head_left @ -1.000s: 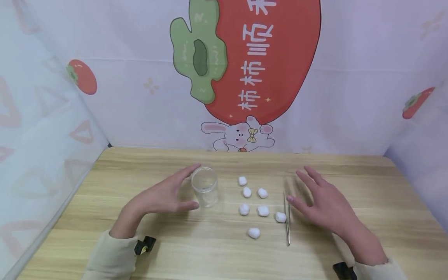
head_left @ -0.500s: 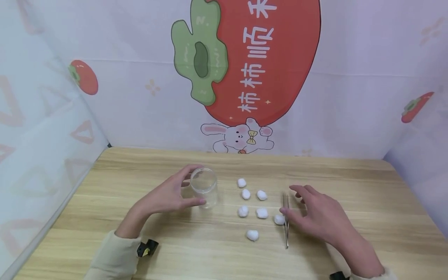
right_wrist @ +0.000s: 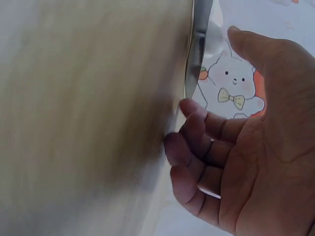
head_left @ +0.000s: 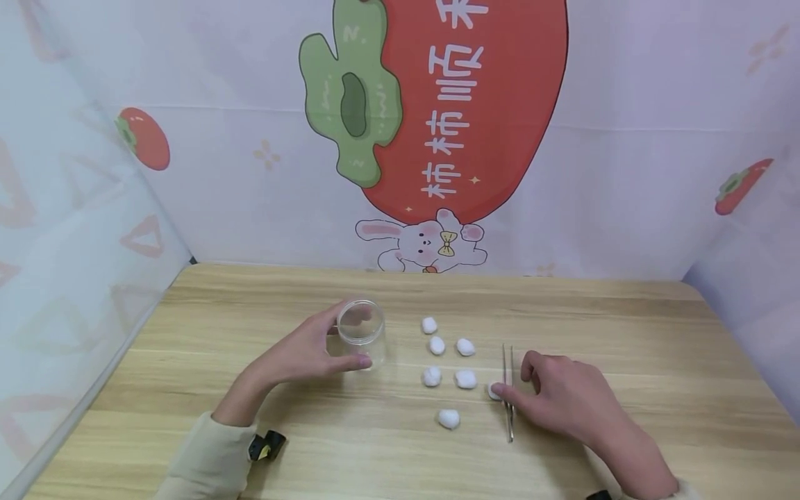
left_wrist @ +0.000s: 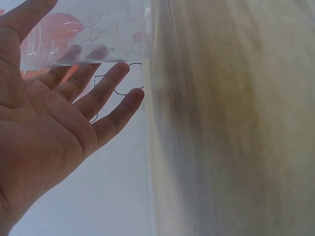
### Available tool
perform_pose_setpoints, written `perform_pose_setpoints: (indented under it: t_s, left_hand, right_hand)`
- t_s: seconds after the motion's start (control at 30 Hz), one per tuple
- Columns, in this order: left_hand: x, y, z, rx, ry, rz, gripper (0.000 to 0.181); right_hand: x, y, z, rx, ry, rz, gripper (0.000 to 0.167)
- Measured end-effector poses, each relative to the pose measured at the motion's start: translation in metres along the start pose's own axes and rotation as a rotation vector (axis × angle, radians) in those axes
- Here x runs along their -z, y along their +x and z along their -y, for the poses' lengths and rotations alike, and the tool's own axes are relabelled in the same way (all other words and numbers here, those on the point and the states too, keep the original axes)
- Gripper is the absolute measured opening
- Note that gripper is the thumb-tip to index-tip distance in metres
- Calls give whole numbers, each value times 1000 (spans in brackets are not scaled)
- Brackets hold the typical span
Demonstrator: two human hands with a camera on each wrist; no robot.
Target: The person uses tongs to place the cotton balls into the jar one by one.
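A clear plastic jar stands upright at mid-table, its open mouth up. My left hand holds it from the left, thumb across the near side and fingers behind; in the left wrist view, fingertips show through the jar wall. Metal tweezers lie on the wood, tips pointing away from me. Over them, my right hand has its thumb on the left side and loosely bent fingers on the right, with a gap between. In the right wrist view, the fingertips are down by the tweezers.
Several white cotton balls lie scattered between the jar and the tweezers. One cotton ball is beside the tweezers, partly behind my right thumb. The wooden table ends at a printed cloth backdrop.
My left hand has closed in round the jar, its thumb moving onto the near side. The right hand has come down and left over the tweezers, its fingers bending.
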State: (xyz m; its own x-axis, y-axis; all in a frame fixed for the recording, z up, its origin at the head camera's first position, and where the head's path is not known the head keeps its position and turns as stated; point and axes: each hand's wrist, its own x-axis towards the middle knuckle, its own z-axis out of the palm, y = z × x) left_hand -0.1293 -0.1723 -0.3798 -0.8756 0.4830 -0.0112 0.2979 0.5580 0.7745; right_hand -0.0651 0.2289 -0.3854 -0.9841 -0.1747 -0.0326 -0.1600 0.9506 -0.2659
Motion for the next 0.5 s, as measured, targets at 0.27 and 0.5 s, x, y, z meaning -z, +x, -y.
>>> perform_pose_setpoints:
  t_s: [0.27,0.5]
  left_hand:
    - [0,0,0,-7,-3,14,79]
    - [0,0,-1,-6,6,12,77]
  right_hand:
    - [-1,-2,3,-17,-26,21,58]
    - [0,-5,3,16,-42,59,66]
